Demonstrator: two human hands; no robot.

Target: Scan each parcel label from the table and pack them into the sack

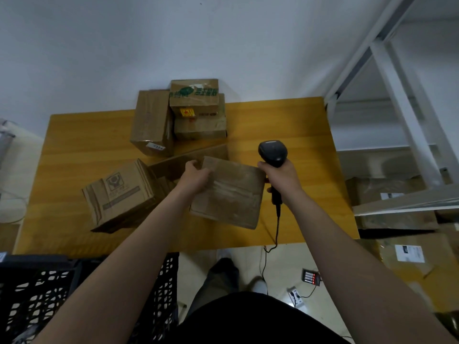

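Down on the yellow wooden table point(74, 150), pushed up against a plain white wall point(173, 33), the left hand point(195, 176) grips the far left corner of a flat cardboard parcel point(231, 194), fingers curled over its edge. The parcel sits near the table's front, tilted. The right hand point(283, 177) is wrapped tight round the handle of a black scanner point(272, 152), its head just beyond the parcel's right corner, and its cable point(277, 232) drops over the table edge to the floor.

More cartons crowd the surface: a logo-printed box point(119, 194) at left, a tall box point(151, 120) at the back, and a green-printed box point(193, 95) stacked on another (labels too blurred to read). A black lattice crate point(37, 289) stands front left; white metal shelving point(397, 95) rises at right, with labelled cartons point(409, 254) below it.
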